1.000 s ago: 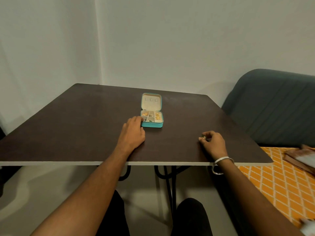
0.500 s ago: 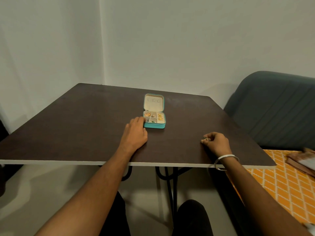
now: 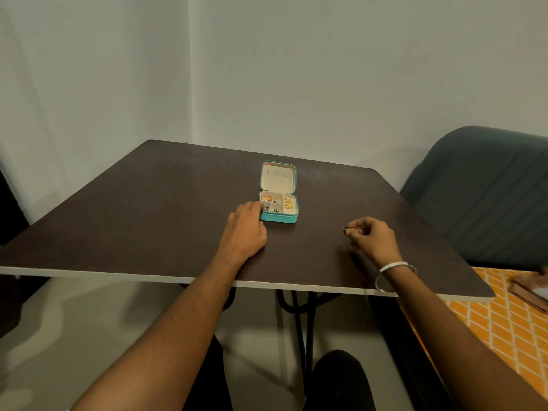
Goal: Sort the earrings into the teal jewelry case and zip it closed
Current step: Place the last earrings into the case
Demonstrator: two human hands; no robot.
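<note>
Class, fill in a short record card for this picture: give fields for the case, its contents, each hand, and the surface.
case: teal jewelry case, lid open and upright
contents: earrings in several compartments
left hand: left hand rests on the table, fingertips against the case's left side
right hand: right hand pinches a small dark earring, apart from the case
surface: dark brown table

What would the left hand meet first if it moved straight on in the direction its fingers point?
The left hand points away from the person and slightly right. Its fingertips are already at the near left corner of the open teal case, so it would probably push that first.
</note>
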